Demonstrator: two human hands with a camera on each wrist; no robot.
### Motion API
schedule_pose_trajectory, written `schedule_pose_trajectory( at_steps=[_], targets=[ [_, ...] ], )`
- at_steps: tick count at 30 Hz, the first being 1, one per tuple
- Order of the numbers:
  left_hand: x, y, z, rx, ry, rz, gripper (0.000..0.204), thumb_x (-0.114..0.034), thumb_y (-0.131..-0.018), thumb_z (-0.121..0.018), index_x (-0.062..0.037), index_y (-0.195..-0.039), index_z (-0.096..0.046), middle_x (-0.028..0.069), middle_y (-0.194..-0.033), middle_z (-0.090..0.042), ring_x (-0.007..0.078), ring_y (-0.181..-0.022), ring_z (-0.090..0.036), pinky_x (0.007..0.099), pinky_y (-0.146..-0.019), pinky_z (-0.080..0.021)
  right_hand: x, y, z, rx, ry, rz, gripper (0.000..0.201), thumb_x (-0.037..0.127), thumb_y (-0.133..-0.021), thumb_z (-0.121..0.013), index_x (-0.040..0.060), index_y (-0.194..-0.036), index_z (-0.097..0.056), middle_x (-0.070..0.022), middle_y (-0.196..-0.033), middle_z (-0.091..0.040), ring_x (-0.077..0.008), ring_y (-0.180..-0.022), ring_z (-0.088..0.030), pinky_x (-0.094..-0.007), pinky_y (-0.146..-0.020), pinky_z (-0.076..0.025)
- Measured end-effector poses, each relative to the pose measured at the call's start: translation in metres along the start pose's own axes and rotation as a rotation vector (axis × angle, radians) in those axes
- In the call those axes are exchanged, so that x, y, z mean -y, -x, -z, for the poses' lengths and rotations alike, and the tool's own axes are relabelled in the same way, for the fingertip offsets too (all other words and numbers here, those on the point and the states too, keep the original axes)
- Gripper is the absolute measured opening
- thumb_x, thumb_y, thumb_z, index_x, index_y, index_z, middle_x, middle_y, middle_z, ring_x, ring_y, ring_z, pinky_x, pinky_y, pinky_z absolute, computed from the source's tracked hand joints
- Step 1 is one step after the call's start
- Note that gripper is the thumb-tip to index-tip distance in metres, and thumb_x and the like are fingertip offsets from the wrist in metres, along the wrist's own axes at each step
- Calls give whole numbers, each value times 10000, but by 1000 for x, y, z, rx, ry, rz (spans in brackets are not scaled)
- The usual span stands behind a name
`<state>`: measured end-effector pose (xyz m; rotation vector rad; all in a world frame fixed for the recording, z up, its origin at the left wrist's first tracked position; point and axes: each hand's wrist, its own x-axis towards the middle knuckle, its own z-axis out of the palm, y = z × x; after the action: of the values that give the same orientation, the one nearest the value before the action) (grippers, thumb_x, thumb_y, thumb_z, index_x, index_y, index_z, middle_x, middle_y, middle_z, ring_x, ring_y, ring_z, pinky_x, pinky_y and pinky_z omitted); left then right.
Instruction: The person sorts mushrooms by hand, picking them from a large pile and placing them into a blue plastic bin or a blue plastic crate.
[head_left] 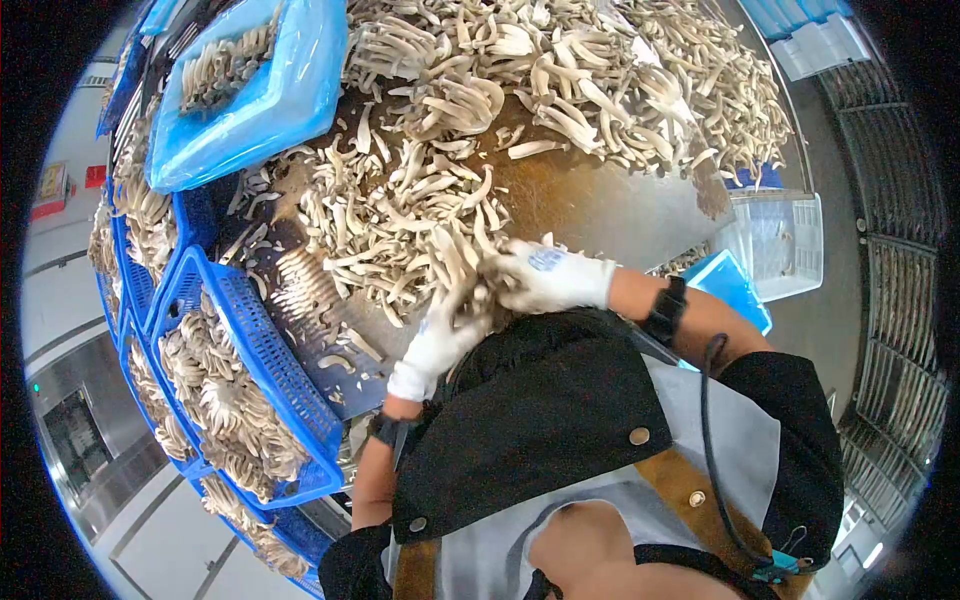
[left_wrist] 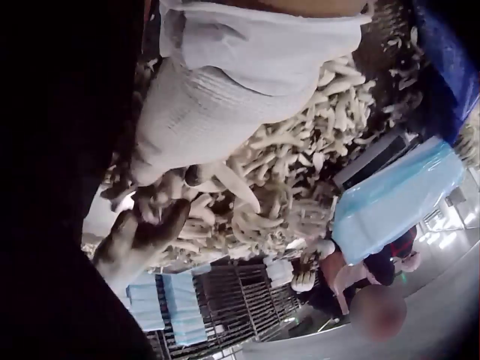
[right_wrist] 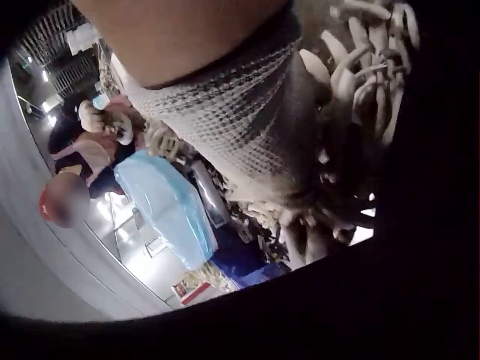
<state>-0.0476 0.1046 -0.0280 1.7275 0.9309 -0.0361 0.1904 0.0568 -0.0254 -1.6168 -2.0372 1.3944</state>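
Both hands wear white knit gloves and meet at the table's near edge, close to the apron. My left hand (head_left: 446, 338) has its fingers curled round a clump of long pale mushrooms (head_left: 455, 262). From the other side my right hand (head_left: 548, 279) grips the same clump, its fingertips dark with dirt. In the left wrist view the left glove (left_wrist: 217, 112) faces the other hand (left_wrist: 142, 240), with mushroom stems between them. Mushrooms (right_wrist: 300, 232) show below the right glove (right_wrist: 240, 135) in the right wrist view. A loose pile (head_left: 400, 215) lies just beyond the hands.
A large mushroom heap (head_left: 560, 60) covers the table's far side. Blue baskets (head_left: 255, 335) filled with mushrooms stand at left. A blue plastic-lined tray (head_left: 250, 120) holds more at the upper left. At right is a clear bin (head_left: 795, 245). Another person (left_wrist: 360, 277) stands across the table.
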Motion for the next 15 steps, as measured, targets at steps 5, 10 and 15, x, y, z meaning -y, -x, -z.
schedule_pose_trajectory(
  at_steps=[5, 10, 15],
  targets=[
    [54, 48, -9, -300, -435, -29, 1007, -315, -636, -849, -57, -1467, -341, 327, -1462, -273, 475, -1326, -345, 498, -1073, -369, -41, 81, 26, -249, 104, -6, 784, 340, -730, -753, 78, -1403, -447, -265, -1350, -445, -426, -1223, -465, -475, -1033, -395],
    [87, 11, -40, -436, -633, -107, 1094, -311, -546, -885, -53, -1460, -342, 319, -1482, -238, 518, -1294, -345, 547, -1034, -398, -143, 85, -79, -312, 687, -73, 749, 297, -662, -727, 44, -1336, -523, -343, -1459, -319, -495, -1357, -326, -512, -1125, -305],
    [67, -47, -53, -426, -467, -361, 855, -207, -654, -800, 11, -1390, -425, 330, -1508, -187, 528, -1362, -255, 565, -1098, -324, -96, 7, -52, -544, 228, 220, 715, 144, -672, -730, 71, -1349, -510, -325, -1471, -303, -475, -1298, -408, -523, -1073, -366]
  ],
)
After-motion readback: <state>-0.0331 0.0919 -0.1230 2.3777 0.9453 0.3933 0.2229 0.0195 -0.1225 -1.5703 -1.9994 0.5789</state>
